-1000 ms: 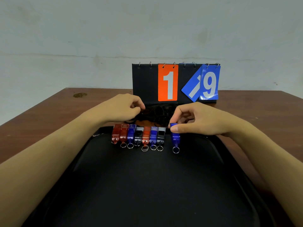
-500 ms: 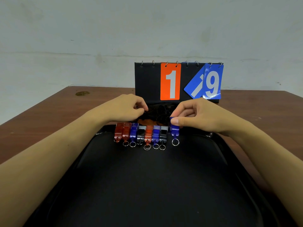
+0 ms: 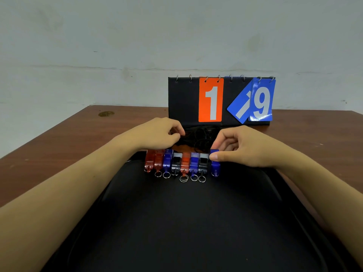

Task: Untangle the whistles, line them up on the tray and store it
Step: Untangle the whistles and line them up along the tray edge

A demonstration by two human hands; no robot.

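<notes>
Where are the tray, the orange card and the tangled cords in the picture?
tray (image 3: 196,222), head view, on its bare black floor.
orange card (image 3: 210,100), head view, on the white digit 1.
cords (image 3: 198,138), head view, on the black tangle between the hands.

Blue whistle (image 3: 215,167) pinched upright, ring end toward viewer; seven red, blue, black whistles (image 3: 175,164) rowed just left of grip, on black tray (image 3: 186,222); cords (image 3: 198,139) tangled behind.
</notes>
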